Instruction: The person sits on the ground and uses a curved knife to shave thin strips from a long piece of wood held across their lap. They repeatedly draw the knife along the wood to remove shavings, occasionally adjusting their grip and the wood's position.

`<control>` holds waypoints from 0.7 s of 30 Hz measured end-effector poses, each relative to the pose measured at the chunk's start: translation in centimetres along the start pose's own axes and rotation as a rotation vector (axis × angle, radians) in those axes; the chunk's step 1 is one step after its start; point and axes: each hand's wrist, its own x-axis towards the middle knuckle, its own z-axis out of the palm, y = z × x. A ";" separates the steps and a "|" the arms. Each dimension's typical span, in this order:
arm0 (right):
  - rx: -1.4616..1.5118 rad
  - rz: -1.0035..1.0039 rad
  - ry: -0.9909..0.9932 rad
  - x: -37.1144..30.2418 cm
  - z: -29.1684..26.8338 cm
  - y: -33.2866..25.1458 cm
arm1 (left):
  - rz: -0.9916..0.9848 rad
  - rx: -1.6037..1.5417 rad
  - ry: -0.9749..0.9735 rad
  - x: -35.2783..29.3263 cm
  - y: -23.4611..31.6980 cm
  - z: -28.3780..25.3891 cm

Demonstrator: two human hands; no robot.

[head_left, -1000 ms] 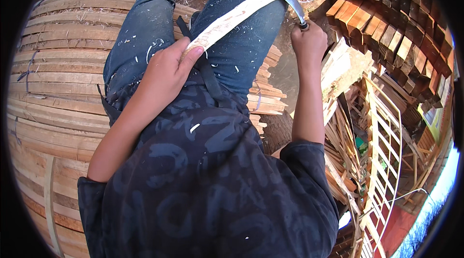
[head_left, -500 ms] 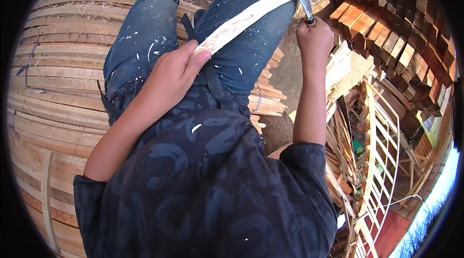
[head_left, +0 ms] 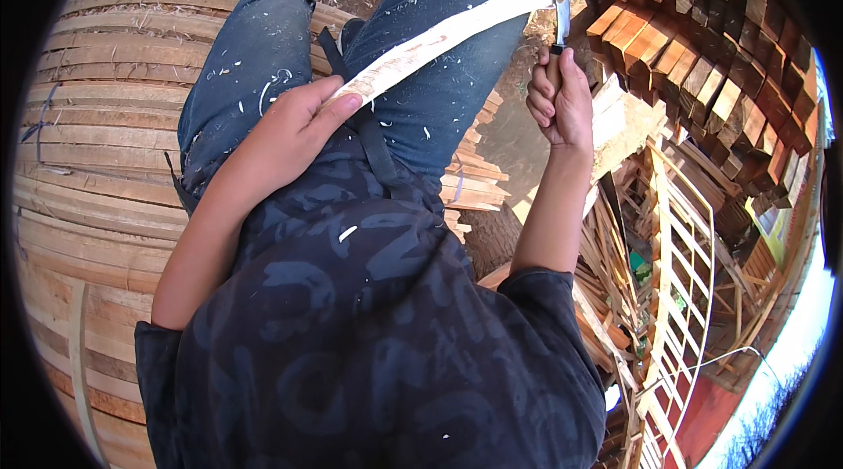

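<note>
**Knife [head_left: 562,23] crossing the far end of the stick [head_left: 457,32]**

Head feed, viewed from my station. I have both hands in sight, and both are occupied. The left hand [head_left: 303,122] grasps the near end of the stick, thumb along the top, fingers mostly hidden underneath. The right hand [head_left: 562,102] is closed round the knife's wooden handle [head_left: 553,74], palm side partly turned up to me.

Stick position: slanting across the right thigh, from the left hand out past the knee. Pale, slightly bowed, with brownish patches toward the held end. The curved blade passes over it near the far tip; I cannot tell whether the edge touches.

Surroundings: shavings [head_left: 265,100] scattered over the blue jeans [head_left: 250,47]; one pale chip [head_left: 348,233] on the dark patterned shirt [head_left: 378,337]. A black strap [head_left: 373,148] hangs between the thighs. Long planks [head_left: 114,135] lie side by side on my left. On the right I note a pile of sawn timber [head_left: 641,30], loose strips [head_left: 615,249] below it and a slatted frame [head_left: 664,241] beside those.
</note>
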 end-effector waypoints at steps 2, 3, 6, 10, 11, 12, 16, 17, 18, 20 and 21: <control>-0.098 -0.031 0.065 0.5 -0.4 0.6 | -0.012 0.008 -0.001 0.0 0.1 0.0; -0.146 -0.046 0.098 0.6 -0.5 0.7 | -0.012 0.018 0.003 0.1 0.2 0.0; -0.635 -0.342 0.255 1.3 -1.0 1.3 | 0.003 0.029 0.012 0.1 0.4 0.0; -0.541 -0.282 0.265 1.4 -0.4 0.3 | -0.016 0.022 0.024 0.0 0.5 0.1; -0.396 -0.167 0.202 1.0 -0.3 -0.2 | -0.012 0.023 0.024 0.0 0.5 0.1; -0.388 -0.153 0.166 0.5 -0.5 -0.4 | -0.007 0.025 0.023 0.1 0.4 0.2; -0.296 0.080 0.010 -0.9 0.3 0.3 | 0.008 0.019 0.026 0.1 0.0 0.2; -0.258 0.056 0.060 -0.9 0.1 0.2 | -0.006 0.016 0.015 0.1 0.2 0.2; -0.220 0.032 0.109 -0.8 -0.3 -0.2 | -0.020 0.013 0.004 0.1 0.5 0.1; -0.177 0.010 0.163 -0.7 -0.6 -0.3 | -0.028 0.007 0.001 -0.1 0.6 0.0; -0.126 0.036 0.105 -0.8 -0.5 -0.2 | -0.016 0.003 0.006 0.0 0.4 0.1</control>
